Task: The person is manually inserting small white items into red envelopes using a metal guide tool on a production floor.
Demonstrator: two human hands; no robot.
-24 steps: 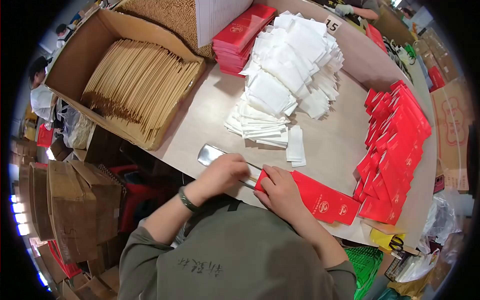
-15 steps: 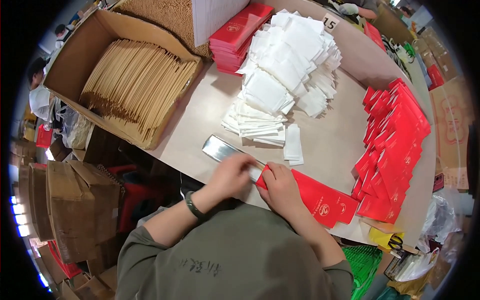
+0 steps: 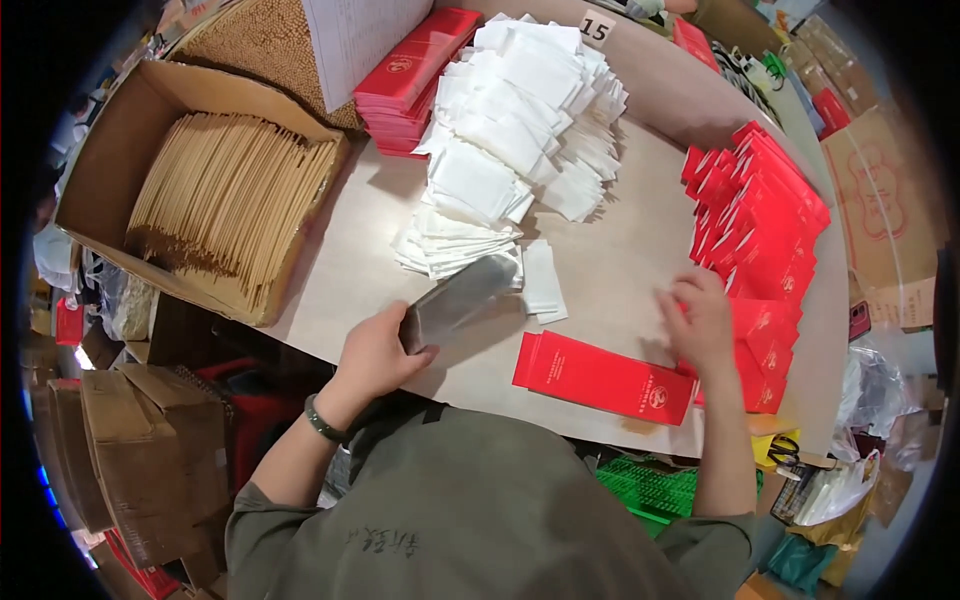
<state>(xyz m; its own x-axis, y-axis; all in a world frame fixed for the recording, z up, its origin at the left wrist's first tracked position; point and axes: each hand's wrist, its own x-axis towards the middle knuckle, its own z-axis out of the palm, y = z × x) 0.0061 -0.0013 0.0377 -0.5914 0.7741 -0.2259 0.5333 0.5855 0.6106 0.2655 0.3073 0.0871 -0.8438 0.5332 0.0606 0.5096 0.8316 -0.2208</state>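
My left hand (image 3: 380, 350) is closed round the near end of a long, shiny metal strip (image 3: 463, 300), perhaps a shallow channel. It tilts up over the table toward the white paper packets (image 3: 490, 180). Two or so white packets (image 3: 541, 280) lie just beyond its far end. A flat stack of red paper sleeves (image 3: 605, 377) rests at the table's near edge, between my hands. My right hand (image 3: 700, 320), fingers apart and slightly blurred, is over the near left side of the overlapping red sleeves (image 3: 765, 250). I see nothing in it.
At the left stands a cardboard box (image 3: 95, 205) of wooden chopsticks (image 3: 235, 200), with another box of sticks (image 3: 250, 55) behind. More red sleeves (image 3: 410, 75) are stacked at the back. A raised rim (image 3: 690, 90) bounds the table's far side. Below it sits a green crate (image 3: 640, 490).
My right hand has left the red sleeve and metal strip and moved right to the red pile. My left hand now grips the strip, lifted and tilted. The view has shifted.
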